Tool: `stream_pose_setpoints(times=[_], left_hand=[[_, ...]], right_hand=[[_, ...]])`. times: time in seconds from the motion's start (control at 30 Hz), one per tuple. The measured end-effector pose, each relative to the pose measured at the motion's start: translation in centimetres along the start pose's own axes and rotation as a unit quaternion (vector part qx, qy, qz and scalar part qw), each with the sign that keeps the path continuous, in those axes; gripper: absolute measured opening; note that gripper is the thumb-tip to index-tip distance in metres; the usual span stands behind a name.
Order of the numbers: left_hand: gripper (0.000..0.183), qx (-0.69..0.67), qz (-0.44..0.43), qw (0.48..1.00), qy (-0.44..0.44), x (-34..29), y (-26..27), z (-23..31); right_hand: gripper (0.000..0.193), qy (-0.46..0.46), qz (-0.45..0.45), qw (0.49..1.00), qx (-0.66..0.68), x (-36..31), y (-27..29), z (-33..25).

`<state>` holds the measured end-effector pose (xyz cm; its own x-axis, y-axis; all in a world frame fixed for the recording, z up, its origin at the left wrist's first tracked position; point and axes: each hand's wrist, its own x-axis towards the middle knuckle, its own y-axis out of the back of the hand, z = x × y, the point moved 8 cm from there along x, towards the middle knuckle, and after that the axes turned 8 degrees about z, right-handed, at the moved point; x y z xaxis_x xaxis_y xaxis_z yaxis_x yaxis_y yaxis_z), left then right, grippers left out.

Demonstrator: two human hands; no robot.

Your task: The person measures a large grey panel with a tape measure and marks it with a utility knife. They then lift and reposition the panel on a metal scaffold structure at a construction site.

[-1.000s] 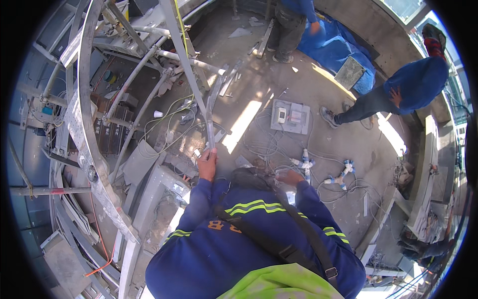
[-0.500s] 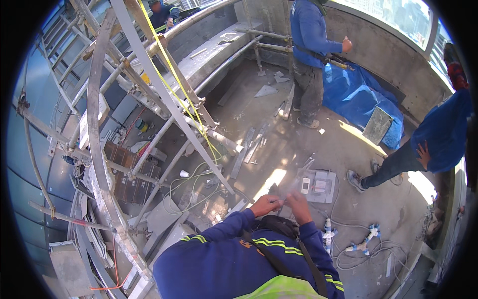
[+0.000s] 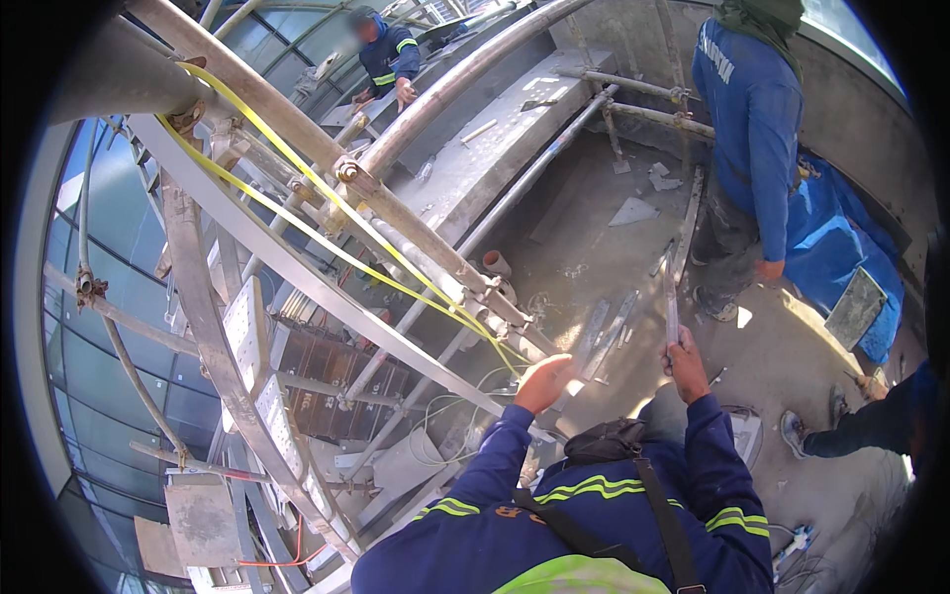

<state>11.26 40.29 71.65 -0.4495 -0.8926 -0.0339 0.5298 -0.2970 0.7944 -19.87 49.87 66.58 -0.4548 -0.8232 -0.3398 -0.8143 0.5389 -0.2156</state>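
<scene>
My right hand (image 3: 685, 368) is closed around the lower end of a narrow grey strip (image 3: 672, 315), which points up and away from me. Its far end overlaps the view of another long strip (image 3: 690, 223) near a co-worker's feet; whether the two touch I cannot tell. My left hand (image 3: 546, 384) is held out flat with nothing visible in it, near the lower end of a scaffold pipe (image 3: 524, 340). A dark pouch (image 3: 604, 442) hangs at my front, on a strap.
Scaffold tubes (image 3: 396, 238) with yellow straps (image 3: 327, 188) fill the left side. A co-worker in blue (image 3: 747, 129) stands ahead right, by a blue tarp (image 3: 841, 247). Another person's leg (image 3: 851, 421) is at right. A third person (image 3: 391, 54) is beyond the ledge (image 3: 495, 148). Offcuts (image 3: 609, 332) lie ahead.
My hands, earlier close together in front of me, are now apart. The right one has reached forward and holds the grey strip. My view has shifted left; the co-worker's raised arm has dropped.
</scene>
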Motion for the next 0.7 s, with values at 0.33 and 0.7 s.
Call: stream_pose_setpoints(times=[0.33,0.7], left_hand=[[0.044,-0.221,0.099,0.918,0.312,-7.1,-5.8,-13.1],[0.041,-0.235,0.200,0.789,0.531,3.5,-6.4,-7.9]], right_hand=[[0.041,-0.039,-0.203,0.978,0.009,24.9,-21.9,-7.1],[0.009,-0.030,-0.345,0.935,-0.076,48.4,-49.8,-19.3]])
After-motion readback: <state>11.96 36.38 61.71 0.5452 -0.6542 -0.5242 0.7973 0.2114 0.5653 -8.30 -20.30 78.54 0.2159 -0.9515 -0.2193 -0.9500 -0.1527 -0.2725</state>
